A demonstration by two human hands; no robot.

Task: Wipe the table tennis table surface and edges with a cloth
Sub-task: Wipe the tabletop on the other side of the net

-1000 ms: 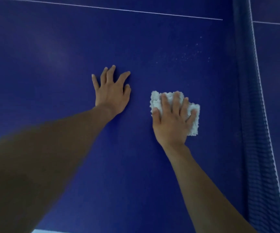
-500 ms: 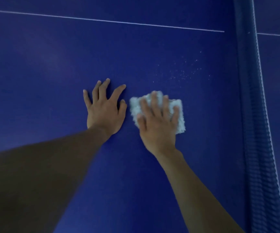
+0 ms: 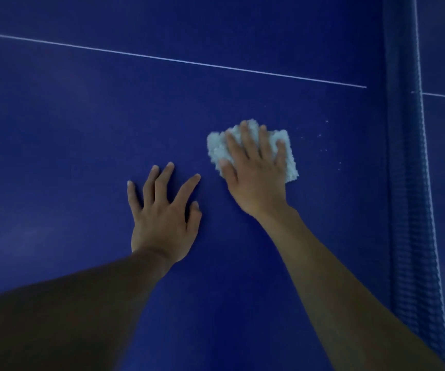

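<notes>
Cloth (image 3: 217,149) lies under my right grip (image 3: 256,178), a bit right of the middle of the frame, flat on the blue worktop (image 3: 82,129). My fingers are straight and spread on top of it. I press it down, and I do not pinch it. My left grip (image 3: 162,218) is flat on the worktop too, with its fingers wide and nothing in it. It sits just beside the cloth, to the lower left.

Little white specks (image 3: 323,140) lie to the right of the cloth, between it and the net (image 3: 408,183) on the right side of the frame. A thin white line (image 3: 175,60) runs across the upper part.

I think I am in the middle of wiping the top. I can see no edge of the worktop here.

Some things could go wrong. The cloth is only pressed, so a fast push could make it bunch up or slip out from under my fingers. If I sweep hard to the right, I could bump the net or shove the specks under it. My bare left grip could also leave marks on the blue top.
</notes>
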